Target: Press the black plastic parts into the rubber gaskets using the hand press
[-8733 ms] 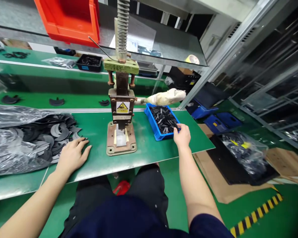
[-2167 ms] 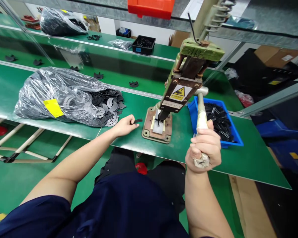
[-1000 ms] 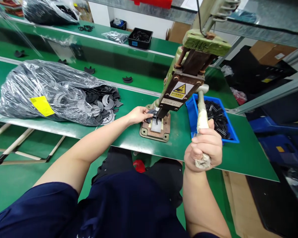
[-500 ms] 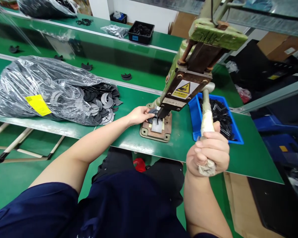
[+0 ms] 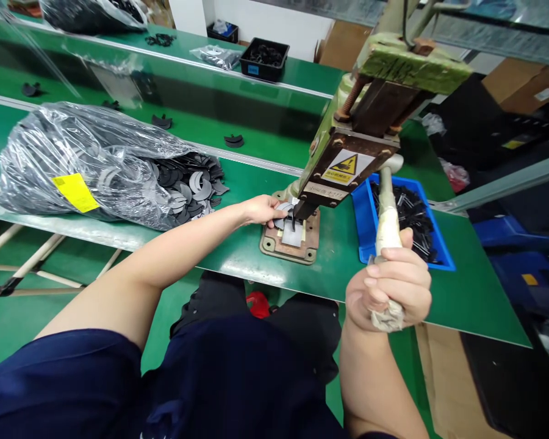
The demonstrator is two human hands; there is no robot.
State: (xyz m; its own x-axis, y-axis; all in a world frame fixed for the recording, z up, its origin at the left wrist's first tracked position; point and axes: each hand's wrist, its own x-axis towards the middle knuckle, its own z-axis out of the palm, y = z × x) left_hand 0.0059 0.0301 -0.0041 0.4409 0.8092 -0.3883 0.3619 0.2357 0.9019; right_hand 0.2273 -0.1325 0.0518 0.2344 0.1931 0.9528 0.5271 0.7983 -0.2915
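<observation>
Your left hand (image 5: 258, 211) pinches a flat grey crescent-shaped piece (image 5: 282, 209) at the green-and-brown metal press (image 5: 318, 194); your right hand (image 5: 390, 288) grips its pale wrapped lever (image 5: 388, 219). The piece looks positioned; whether it's pressed can't be told. Many more lie in the clear plastic bag (image 5: 68, 152).

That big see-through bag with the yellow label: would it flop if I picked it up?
The bag would probably sag, since its plastic looks thin and wrinkled. It may feel heavy, as it bulges with dark curved pieces. Lifting it might spill some, because many lie loose at its open end.
</observation>
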